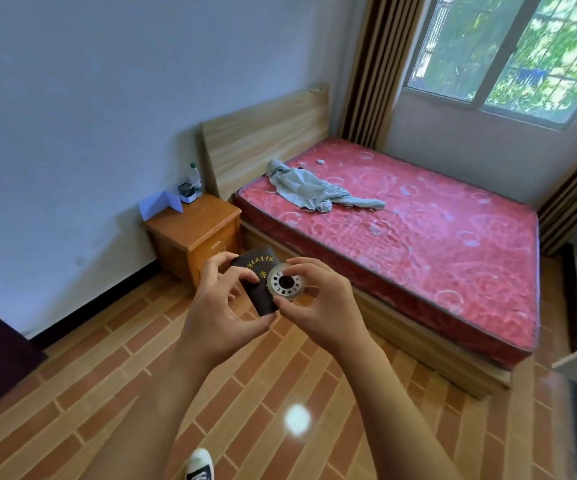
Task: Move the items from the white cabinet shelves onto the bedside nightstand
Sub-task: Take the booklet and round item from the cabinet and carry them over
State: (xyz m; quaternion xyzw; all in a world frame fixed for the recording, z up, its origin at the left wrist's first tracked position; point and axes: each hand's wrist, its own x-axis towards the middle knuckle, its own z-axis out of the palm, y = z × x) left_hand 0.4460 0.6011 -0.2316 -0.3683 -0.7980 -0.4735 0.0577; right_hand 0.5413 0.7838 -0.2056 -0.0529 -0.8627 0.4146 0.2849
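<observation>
We carry both items at frame centre: left hand point(216, 303) pinches booklet point(257, 284), right hand point(318, 299) pinches tape roll point(285, 283). Light fingertip grip; either could slip before reaching nightstand point(193, 226).

Wooden nightstand point(193, 225) top holds a folded white card point(161, 205), small dark box point(186, 193), plastic bottle point(195, 176) at the back. Red mattress point(418, 233) carries a crumpled grey cloth point(309, 190). Tiled floor point(107, 393) below.
</observation>
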